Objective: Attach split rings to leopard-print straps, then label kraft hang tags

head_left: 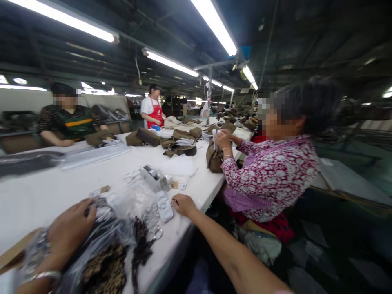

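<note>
My left hand (71, 228), a bangle at its wrist, is curled over a clear plastic bag (107, 228) with dark contents at the table's near left. Leopard-print fabric (105, 267) lies just below the bag. At the table's right edge, my right hand (183, 205) has its fingers closed; whatever they hold is hidden. Left of it lies a white phone-shaped case (164, 206). Metal rings (157, 232) and a dark patterned strip of cloth (141, 241) lie between my hands. A small open box (154, 179) and a paper tag (178, 185) are just beyond.
A person in a red-patterned top (272, 175) sits close on my right, handling an olive bag (214, 157). Two other people stand or sit across the white table (76, 179). Olive pouches (145, 136) and clear plastic sheeting (94, 155) lie farther back.
</note>
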`<move>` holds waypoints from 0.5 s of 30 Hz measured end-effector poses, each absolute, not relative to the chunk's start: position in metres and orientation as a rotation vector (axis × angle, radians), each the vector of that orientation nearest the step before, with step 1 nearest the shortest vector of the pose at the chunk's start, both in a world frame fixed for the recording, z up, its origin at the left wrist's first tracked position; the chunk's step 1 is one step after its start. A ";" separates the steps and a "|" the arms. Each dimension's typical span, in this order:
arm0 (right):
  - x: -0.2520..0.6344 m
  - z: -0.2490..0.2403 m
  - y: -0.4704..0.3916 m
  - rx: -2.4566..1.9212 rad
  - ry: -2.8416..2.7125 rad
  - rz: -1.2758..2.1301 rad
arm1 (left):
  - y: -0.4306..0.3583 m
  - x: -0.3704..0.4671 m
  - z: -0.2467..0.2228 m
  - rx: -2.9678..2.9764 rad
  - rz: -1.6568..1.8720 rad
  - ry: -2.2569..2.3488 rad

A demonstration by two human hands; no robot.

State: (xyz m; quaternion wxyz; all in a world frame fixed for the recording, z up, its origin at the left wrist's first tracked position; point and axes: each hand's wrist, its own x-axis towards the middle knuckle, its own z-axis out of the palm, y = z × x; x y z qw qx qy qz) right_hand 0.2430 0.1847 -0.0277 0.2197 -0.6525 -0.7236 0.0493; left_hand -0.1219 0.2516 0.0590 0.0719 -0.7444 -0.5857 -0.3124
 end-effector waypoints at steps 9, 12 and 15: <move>0.249 -0.033 0.183 -1.697 -1.933 0.219 | 0.250 -0.118 0.058 -2.201 -0.871 -1.864; 0.253 -0.036 0.183 -1.711 -1.839 0.261 | 0.252 -0.121 0.065 -2.180 -0.960 -1.937; 0.256 -0.039 0.183 -1.717 -1.746 0.309 | 0.239 -0.115 0.083 -2.147 -1.094 -1.974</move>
